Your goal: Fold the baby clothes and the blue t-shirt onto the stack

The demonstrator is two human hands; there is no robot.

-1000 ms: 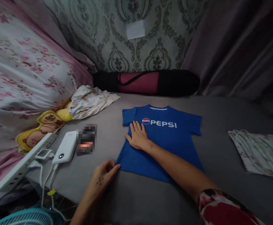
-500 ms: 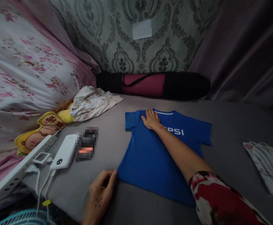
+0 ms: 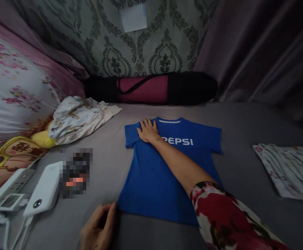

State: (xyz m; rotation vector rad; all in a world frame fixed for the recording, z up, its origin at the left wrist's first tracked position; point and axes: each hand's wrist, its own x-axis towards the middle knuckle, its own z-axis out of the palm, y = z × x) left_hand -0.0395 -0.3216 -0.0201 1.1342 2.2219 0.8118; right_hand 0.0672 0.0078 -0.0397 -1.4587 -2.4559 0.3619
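A blue T-shirt [image 3: 151, 180] with white "PEPSI" lettering lies spread face up on the grey sheet, its collar pointing away from me. Flat on the shoulder at its left side rests my right hand [image 3: 148, 131], fingers stretched out, and the forearm crosses the shirt's front, covering part of it. My left hand [image 3: 99, 224] is at the lower left corner of the hem, thumb and fingers pinched together on the cloth edge. Most of its fingertips are hidden.
To the left are a white power bank [image 3: 43, 189], a power strip [image 3: 11, 187], a blurred dark object [image 3: 76, 170] and a yellow plush [image 3: 18, 151]. Crumpled printed cloth [image 3: 76, 118] lies behind them. A black-and-red long bag [image 3: 146, 89] lines the wall; folded fabric [image 3: 284, 170] sits right.
The view has shifted, so the scene sits further left. My right hand has slid a little left across the shirt, from near the collar towards the sleeve. The left hand stays at the hem corner.
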